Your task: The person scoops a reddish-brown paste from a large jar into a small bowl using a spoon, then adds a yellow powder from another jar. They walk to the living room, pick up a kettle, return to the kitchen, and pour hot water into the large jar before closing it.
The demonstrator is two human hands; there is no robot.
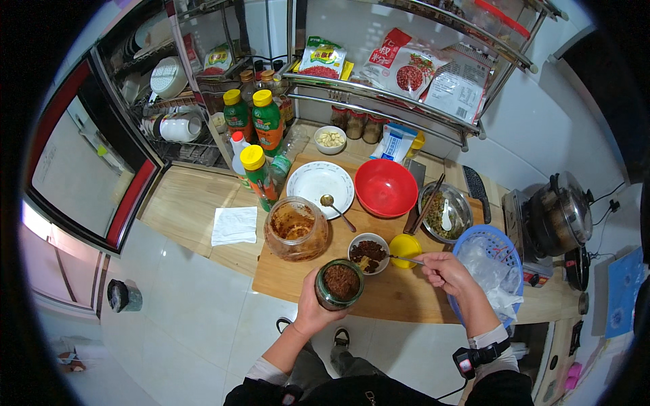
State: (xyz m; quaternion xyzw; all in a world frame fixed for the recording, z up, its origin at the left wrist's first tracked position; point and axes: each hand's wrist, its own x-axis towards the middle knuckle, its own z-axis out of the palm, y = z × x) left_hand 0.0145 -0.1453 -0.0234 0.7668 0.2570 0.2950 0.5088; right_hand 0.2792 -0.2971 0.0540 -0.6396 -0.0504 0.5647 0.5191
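Observation:
My left hand (311, 309) grips a glass jar (339, 284) of brown, crumbly contents, its mouth uncovered, in front of the cutting board's edge. My right hand (446, 271) holds a metal spoon by its handle (406, 259); the spoon's bowl is down in a small white bowl (368, 254) of dark red and tan seasonings. A yellow lid (405, 251) lies beside that bowl, under the spoon handle. Left of it stands a wide glass jar (296, 229) with reddish residue inside. Behind are a white plate (310, 177) with another spoon (337, 212) and a red bowl (386, 188).
On the wooden board (284, 279) a steel bowl (459, 203) holds chopped greens and a white spoon, with chopsticks (429, 203) at its rim. A blue basket (457, 299) with plastic bags borders the right arm. A cleaver (477, 193), sauce bottles (254, 175) and a pot (558, 218) stand farther out.

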